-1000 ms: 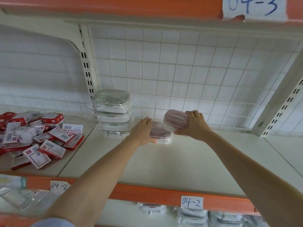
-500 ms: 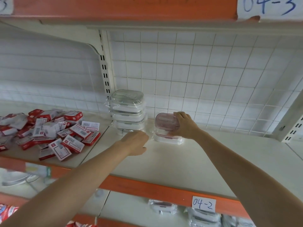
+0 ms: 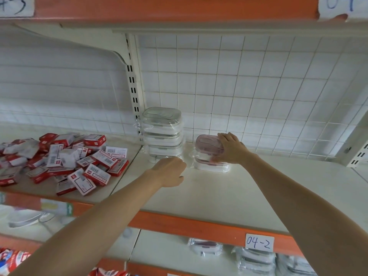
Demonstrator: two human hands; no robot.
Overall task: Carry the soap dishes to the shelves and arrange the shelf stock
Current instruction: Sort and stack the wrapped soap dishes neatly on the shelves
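**Pink soap dishes stacked at the back of the shelf, right hand on top**

The pink-lidded soap dishes [image 3: 209, 154], two wrapped pieces one on the other, stand on the cream shelf [image 3: 229, 192] close to the wire-grid back panel [image 3: 249, 86]. The right hand [image 3: 231, 149] lies over the right side of the upper dish: its fingers are spread and laid across the lid, and the thumb comes down the front of the stack, so the hand clasps the top dish from the side. Just left of this pair, apart from it by a narrow gap, stands a taller stack of grey-lidded soap dishes [image 3: 162, 134], also in clear wrap, against the slotted upright [image 3: 133, 92].

The left hand [image 3: 171, 170] sits low on the shelf in front of the grey stack, its fingers curled inward; whether they pinch the wrap at the foot of that stack or hold nothing cannot be told.

Farther left a loose heap of red-and-white boxes [image 3: 65, 162] covers the neighbouring shelf section. On the orange front rail [image 3: 189, 226] hangs a paper label reading 04-2 [image 3: 258, 242], and more wrapped dishes [image 3: 207, 248] lie on the shelf below.
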